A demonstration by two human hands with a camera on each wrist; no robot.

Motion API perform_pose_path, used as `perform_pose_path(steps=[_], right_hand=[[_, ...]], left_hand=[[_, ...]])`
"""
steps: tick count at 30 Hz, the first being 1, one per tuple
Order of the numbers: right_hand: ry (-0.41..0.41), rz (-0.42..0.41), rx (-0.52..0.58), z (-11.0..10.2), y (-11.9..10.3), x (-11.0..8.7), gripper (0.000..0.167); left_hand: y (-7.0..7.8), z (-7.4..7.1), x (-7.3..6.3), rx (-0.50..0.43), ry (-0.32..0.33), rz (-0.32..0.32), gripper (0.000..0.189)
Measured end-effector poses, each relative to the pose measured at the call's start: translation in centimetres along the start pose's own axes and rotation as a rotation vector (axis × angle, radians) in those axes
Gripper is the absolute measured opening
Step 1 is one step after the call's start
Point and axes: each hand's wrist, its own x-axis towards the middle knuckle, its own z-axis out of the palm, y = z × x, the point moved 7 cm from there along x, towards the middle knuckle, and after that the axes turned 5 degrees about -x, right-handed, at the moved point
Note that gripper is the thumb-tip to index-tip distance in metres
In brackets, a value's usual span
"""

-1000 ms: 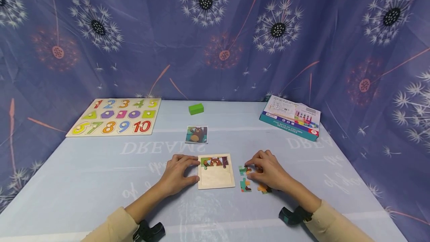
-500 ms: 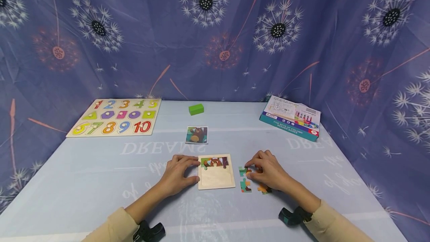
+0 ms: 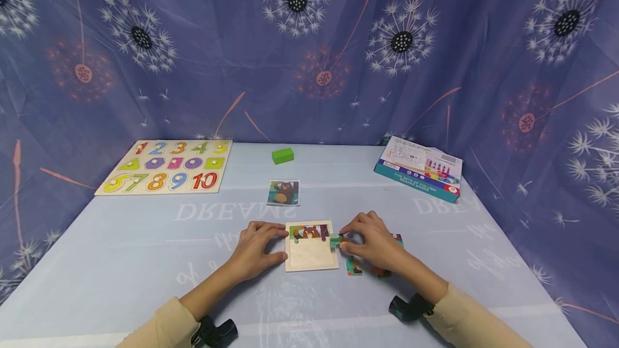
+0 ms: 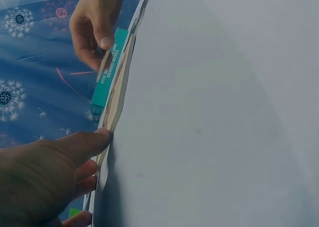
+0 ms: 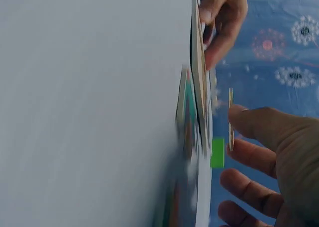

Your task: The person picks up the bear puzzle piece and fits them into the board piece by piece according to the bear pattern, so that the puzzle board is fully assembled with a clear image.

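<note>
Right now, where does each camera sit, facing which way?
Head: worn on the head, facing forward and down at the puzzle board; left grip, right grip and sleeves show.
Left wrist: worn there, facing the board's edge; both grips show.
Right wrist: worn there, facing the pinched piece; both grips show.
Both wrist views share the board.

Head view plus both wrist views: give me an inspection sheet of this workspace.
Surface: pale tablecloth with printed lettering.
Job's things: wooden puzzle tray, top row filled, lower area bare; loose pieces to its right; bear card beyond it.
Clutter: number board, green block, boxed set.
Hands: left hand touches the tray's left edge; right hand pinches a puzzle piece at the tray's right edge.
Cables: nothing seen.
Surroundings: blue dandelion-print curtain.
</note>
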Motion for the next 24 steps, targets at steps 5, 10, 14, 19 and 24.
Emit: perform_pose_path(steps=[5,10,14,19,24], right_hand=[[0.000,-0.036,0.002,1.1,-2.3,1.1,0.027],[0.004,-0.070,0.003,2.4,-4.2,2.1,0.028],[0.036,-0.113,-0.024,3.1,-5.4,2.6,0.028],[0.061,-0.133,-0.046,3.5,-6.3,3.1,0.028],[0.067,-0.143,-0.060,3.8,-6.7,3.3,0.026]], left_hand=[[0.1,-0.1,0.1,-0.004,-0.001,0.001,0.039],[0.1,0.0,0.0,0.001,0.000,0.008,0.039],[0.2,0.0,0.0,0.007,0.003,0.018,0.039],[0.3,-0.1,0.0,0.010,0.010,0.031,0.039],[0.3,-0.1,0.0,0.012,0.004,0.030,0.039]])
